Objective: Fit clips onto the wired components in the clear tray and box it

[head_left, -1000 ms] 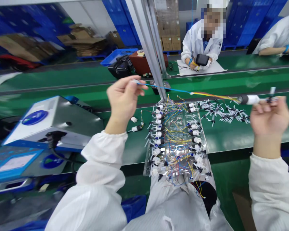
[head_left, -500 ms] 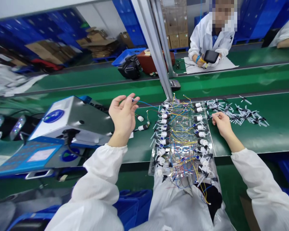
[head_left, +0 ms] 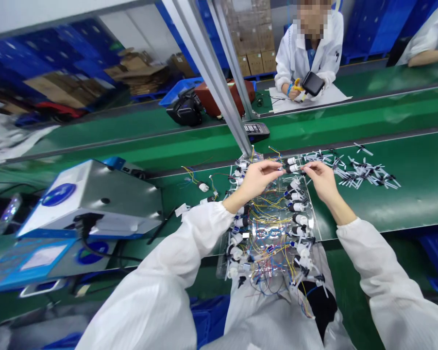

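Observation:
A clear plastic tray [head_left: 268,228] holds two columns of small white-and-black cylindrical parts with yellow, blue and red wires between them. My left hand [head_left: 262,179] reaches over its far part, thumb and fingers pinched close to the black end of one cylindrical part [head_left: 294,168]. Whatever lies in that pinch is too small to make out. On the other side of the same part is my right hand [head_left: 321,181], its thumb and index finger closed at the white end. I cannot tell what, if anything, it grips.
Several black-and-white strip pieces [head_left: 368,172] lie heaped on the green bench [head_left: 404,204] to the right. A loose wired part [head_left: 203,186] lies left of the tray, near a grey-and-blue machine [head_left: 120,194]. A metal post [head_left: 219,82] rises behind; a co-worker [head_left: 308,58] sits across.
My left hand has moved right and over the tray from its left side, where it held up a blue wire's end. My right hand has come slightly inward. The camera view has shifted.

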The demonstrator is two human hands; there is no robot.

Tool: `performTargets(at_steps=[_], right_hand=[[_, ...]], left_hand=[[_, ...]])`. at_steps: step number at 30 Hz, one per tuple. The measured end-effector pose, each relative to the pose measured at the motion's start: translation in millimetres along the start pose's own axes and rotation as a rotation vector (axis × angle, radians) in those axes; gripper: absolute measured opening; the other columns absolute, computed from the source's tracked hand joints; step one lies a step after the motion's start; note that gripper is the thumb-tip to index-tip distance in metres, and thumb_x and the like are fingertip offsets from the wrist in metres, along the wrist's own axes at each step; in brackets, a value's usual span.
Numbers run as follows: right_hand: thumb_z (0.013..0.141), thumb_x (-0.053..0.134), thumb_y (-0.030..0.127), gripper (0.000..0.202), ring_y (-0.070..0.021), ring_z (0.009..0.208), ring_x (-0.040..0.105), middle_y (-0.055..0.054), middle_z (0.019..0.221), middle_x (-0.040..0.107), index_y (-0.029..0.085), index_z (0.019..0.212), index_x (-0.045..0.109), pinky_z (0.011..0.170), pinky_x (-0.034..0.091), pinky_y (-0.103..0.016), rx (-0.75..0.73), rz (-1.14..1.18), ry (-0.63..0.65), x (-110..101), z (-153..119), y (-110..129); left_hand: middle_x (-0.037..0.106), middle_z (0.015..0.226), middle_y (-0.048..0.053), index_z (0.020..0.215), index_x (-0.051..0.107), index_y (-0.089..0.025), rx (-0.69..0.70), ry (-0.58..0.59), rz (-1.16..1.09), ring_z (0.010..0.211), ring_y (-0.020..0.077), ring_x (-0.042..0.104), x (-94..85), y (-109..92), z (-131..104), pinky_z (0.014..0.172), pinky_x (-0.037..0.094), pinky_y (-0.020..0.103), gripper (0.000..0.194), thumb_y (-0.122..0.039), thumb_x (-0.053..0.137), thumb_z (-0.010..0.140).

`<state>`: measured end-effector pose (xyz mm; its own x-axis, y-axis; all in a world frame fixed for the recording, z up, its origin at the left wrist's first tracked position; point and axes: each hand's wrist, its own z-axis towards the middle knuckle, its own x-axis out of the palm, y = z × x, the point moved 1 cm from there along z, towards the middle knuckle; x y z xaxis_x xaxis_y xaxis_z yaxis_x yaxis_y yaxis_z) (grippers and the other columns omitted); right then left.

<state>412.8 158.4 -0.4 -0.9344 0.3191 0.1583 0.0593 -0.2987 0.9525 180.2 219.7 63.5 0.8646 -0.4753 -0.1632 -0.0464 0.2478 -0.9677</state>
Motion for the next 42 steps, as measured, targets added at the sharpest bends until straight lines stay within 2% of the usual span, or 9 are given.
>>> performTargets(at_steps=[3,6,8,13,16,28,34,38,42], right_hand=[[0.079,0.085,0.035,0.022,-0.0149,0.075,0.068,0.001,0.085,0.072,0.024,0.093,0.072,0.079,0.056,-0.031,0.044,0.137,-0.030,18,-6,-4],[0.079,0.085,0.038,0.023,-0.0140,0.071,0.064,0.000,0.084,0.072,0.023,0.091,0.074,0.069,0.053,-0.029,0.083,0.111,-0.003,27,-15,-9],[0.078,0.085,0.040,0.022,-0.0146,0.073,0.064,-0.001,0.087,0.073,0.024,0.090,0.076,0.069,0.053,-0.029,0.096,0.092,0.009,28,-18,-11],[0.077,0.085,0.037,0.018,-0.0164,0.083,0.067,-0.001,0.089,0.073,0.025,0.086,0.074,0.081,0.056,-0.032,0.049,0.054,-0.037,26,-20,-12],[0.079,0.085,0.036,0.016,-0.0170,0.086,0.069,-0.001,0.091,0.075,0.026,0.087,0.075,0.086,0.056,-0.033,0.040,0.045,-0.020,26,-20,-13],[0.079,0.084,0.033,0.013,-0.0150,0.078,0.065,-0.001,0.087,0.074,0.025,0.086,0.076,0.076,0.053,-0.030,0.048,-0.016,-0.021,26,-21,-12],[0.079,0.084,0.036,0.016,-0.0170,0.084,0.070,-0.002,0.090,0.077,0.025,0.087,0.076,0.082,0.056,-0.032,0.067,0.004,-0.027,26,-21,-15],[0.077,0.086,0.038,0.020,-0.0162,0.081,0.070,-0.001,0.087,0.076,0.024,0.084,0.073,0.080,0.056,-0.032,0.080,0.034,-0.053,26,-20,-19],[0.076,0.088,0.035,0.020,-0.0144,0.077,0.068,0.000,0.083,0.074,0.023,0.081,0.072,0.075,0.054,-0.029,0.101,0.075,-0.069,26,-21,-22]], left_hand=[[0.080,0.112,0.014,0.106,0.082,-0.015,-0.027,0.075,0.034,0.101,0.0252,0.075,23.0,17,7,0.097,0.060,0.041,0.039,-0.042,0.087,0.079],[0.080,0.110,0.014,0.108,0.081,-0.015,-0.050,0.034,0.009,0.098,0.0249,0.075,33.0,30,10,0.094,0.060,0.041,0.043,-0.043,0.088,0.076],[0.081,0.107,0.013,0.105,0.082,-0.015,-0.047,0.009,0.002,0.095,0.0244,0.075,35.6,35,9,0.091,0.060,0.040,0.042,-0.043,0.089,0.076],[0.081,0.106,0.012,0.103,0.083,-0.017,-0.048,-0.032,0.004,0.094,0.0233,0.075,37.1,42,8,0.091,0.060,0.038,0.038,-0.044,0.087,0.077],[0.081,0.104,0.011,0.104,0.083,-0.017,-0.056,-0.054,0.027,0.091,0.0231,0.074,36.0,44,8,0.087,0.060,0.037,0.038,-0.045,0.087,0.078],[0.082,0.098,0.010,0.105,0.084,-0.017,-0.104,-0.030,-0.019,0.082,0.0214,0.075,34.3,48,6,0.082,0.061,0.037,0.039,-0.046,0.087,0.078],[0.082,0.102,0.011,0.105,0.084,-0.017,-0.100,-0.013,0.003,0.087,0.0233,0.076,33.4,48,6,0.085,0.061,0.038,0.041,-0.047,0.087,0.077],[0.081,0.104,0.011,0.103,0.084,-0.018,-0.045,-0.019,0.051,0.091,0.0236,0.075,34.0,49,6,0.086,0.060,0.037,0.039,-0.047,0.087,0.078],[0.080,0.100,0.010,0.102,0.084,-0.021,0.118,-0.024,0.230,0.088,0.0214,0.073,35.0,43,4,0.083,0.057,0.035,0.031,-0.046,0.082,0.085]])
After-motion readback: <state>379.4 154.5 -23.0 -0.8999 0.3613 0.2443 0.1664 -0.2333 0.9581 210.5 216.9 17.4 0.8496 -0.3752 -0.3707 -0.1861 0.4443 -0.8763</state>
